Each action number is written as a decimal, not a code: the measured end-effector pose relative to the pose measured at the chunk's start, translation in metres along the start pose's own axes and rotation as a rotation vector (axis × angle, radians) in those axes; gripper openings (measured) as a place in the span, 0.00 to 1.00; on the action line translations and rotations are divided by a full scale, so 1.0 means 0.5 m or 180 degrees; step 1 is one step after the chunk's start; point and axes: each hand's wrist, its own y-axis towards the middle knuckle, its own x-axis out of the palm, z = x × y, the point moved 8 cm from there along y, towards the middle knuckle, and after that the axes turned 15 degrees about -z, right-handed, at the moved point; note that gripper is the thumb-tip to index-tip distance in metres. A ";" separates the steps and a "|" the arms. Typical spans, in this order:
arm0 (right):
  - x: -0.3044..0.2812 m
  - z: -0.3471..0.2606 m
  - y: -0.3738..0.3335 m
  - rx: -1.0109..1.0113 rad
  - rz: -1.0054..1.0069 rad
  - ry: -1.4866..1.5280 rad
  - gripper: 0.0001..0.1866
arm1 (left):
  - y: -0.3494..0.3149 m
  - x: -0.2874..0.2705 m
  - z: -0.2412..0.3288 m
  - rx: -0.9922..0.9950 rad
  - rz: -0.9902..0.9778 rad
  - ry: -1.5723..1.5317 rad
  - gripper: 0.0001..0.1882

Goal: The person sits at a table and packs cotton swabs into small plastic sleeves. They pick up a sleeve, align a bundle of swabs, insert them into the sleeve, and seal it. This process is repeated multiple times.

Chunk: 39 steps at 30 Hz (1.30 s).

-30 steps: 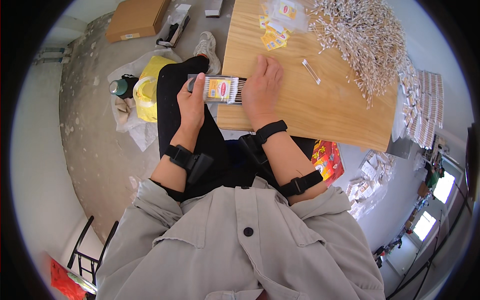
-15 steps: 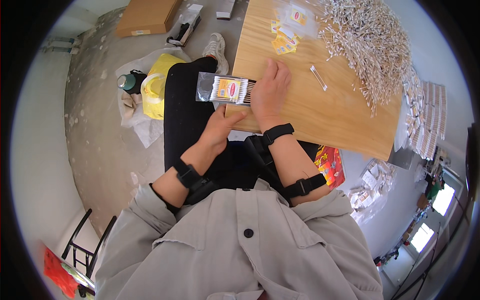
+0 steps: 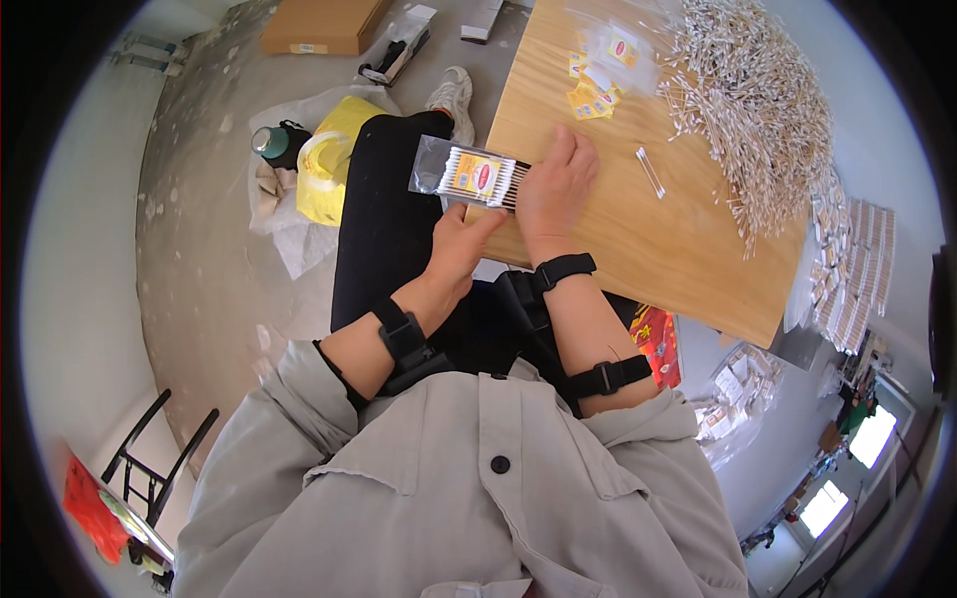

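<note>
- The left hand has moved from the swab packet's left end to its near edge, thumb spread; I cannot tell whether it grips.
- The right hand curls over the packet's right end, grip hidden.
- Left of both hands, the clear flap is exposed, seemingly unsealed.

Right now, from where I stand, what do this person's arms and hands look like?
The left hand and right hand show no gloves. Pale grey sleeves are rolled up, leaving much of the forearms uncovered. Black straps circle both forearms near the wrists, and a buckled upper strap sits nearer the right elbow. I can make out no cables.
</note>
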 end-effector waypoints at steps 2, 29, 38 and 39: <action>0.001 0.000 -0.001 0.0021 -0.0026 -0.0003 0.17 | -0.002 0.001 0.004 0.0003 0.0051 0.0114 0.19; -0.004 -0.004 -0.001 0.0005 -0.0115 -0.0092 0.19 | 0.057 -0.126 0.133 0.0311 0.0375 0.0332 0.15; -0.003 -0.012 -0.001 -0.0018 -0.0160 -0.0156 0.20 | 0.100 -0.106 0.091 0.0904 0.0051 0.0387 0.15; -0.003 -0.013 0.001 -0.0021 -0.0160 -0.0157 0.20 | 0.100 -0.106 0.093 0.0944 0.0061 0.0415 0.14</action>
